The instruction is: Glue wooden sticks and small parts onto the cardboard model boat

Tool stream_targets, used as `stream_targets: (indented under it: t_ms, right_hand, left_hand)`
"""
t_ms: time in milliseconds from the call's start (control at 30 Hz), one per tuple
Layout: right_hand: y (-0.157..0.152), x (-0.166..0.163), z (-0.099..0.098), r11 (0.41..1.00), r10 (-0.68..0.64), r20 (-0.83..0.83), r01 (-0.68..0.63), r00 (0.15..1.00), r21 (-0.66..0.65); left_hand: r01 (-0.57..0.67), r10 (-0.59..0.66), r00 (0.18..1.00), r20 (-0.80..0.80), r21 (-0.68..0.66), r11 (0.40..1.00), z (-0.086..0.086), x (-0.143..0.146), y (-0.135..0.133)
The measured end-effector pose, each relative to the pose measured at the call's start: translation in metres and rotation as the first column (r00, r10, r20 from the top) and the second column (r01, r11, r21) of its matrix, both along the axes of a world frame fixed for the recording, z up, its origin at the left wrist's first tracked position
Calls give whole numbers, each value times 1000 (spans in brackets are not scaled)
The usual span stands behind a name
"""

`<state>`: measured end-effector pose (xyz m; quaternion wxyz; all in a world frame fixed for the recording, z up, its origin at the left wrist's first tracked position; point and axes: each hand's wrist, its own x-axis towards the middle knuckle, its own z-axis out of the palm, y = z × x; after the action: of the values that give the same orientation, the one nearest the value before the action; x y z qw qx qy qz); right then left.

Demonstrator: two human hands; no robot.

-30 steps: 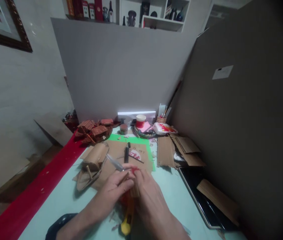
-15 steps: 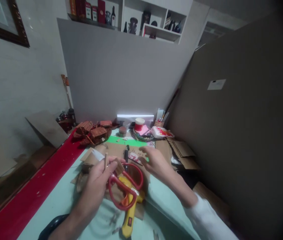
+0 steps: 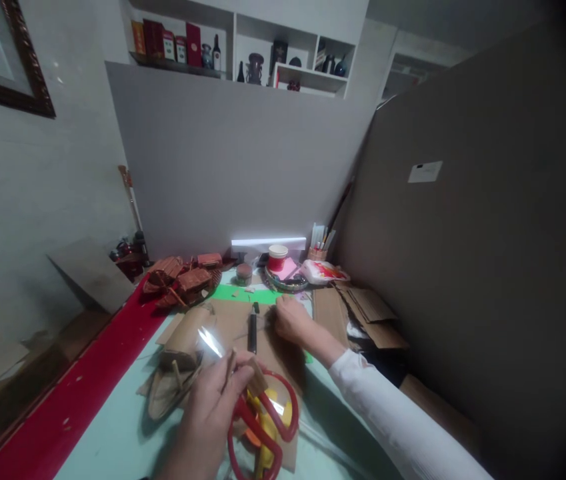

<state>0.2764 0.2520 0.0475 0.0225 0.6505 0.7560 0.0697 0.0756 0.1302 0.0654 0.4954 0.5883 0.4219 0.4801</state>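
Note:
My left hand [image 3: 213, 407] is closed around red-handled scissors [image 3: 260, 423], whose blades point up and left, and a small piece of cardboard [image 3: 257, 383]. Under the scissors lies a yellow glue gun [image 3: 267, 427]. My right hand [image 3: 289, 319] reaches forward over the brown cardboard sheet [image 3: 235, 317], fingers curled down on something I cannot make out. A black pen [image 3: 253, 327] lies between the two hands. A cardboard model boat [image 3: 177, 367] sits left of my left hand.
Brown model boats [image 3: 183, 279] stand at the back left, with a red cup [image 3: 277, 257], a small jar [image 3: 243, 272] and a brush holder [image 3: 317, 250] at the back. Cardboard pieces [image 3: 363, 307] pile at the right. Grey boards wall the table behind and right.
My right hand has reached further forward and curled down onto the cardboard sheet. My left hand, with the scissors, has dropped lower and nearer to me.

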Motion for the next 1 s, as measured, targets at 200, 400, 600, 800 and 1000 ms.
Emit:
stream_targets:
  t_ms: [200,400,600,800,1000]
  right_hand:
    - [15,24,27,981,-154,93,141,984,131]
    - [25,26,28,995,10,68,-17,998,94]
    - [33,-7,-6,968,243,-58,-246,968,-55]
    - [39,-8,-15,976,206,-104,-212,973,-49]
    - [41,-9,-16,982,185,-131,-188,974,-16]
  left_hand:
    - [58,-55,995,-79,40,998,-1,-1,0]
    - [23,-21,997,-77,37,999,-3,2,-4]
    - [22,-20,998,-59,34,999,-4,1,-2]
    - [30,-27,996,-85,41,999,-11,0,2]
    - [-12,24,993,-116,104,994,-17,2,3]
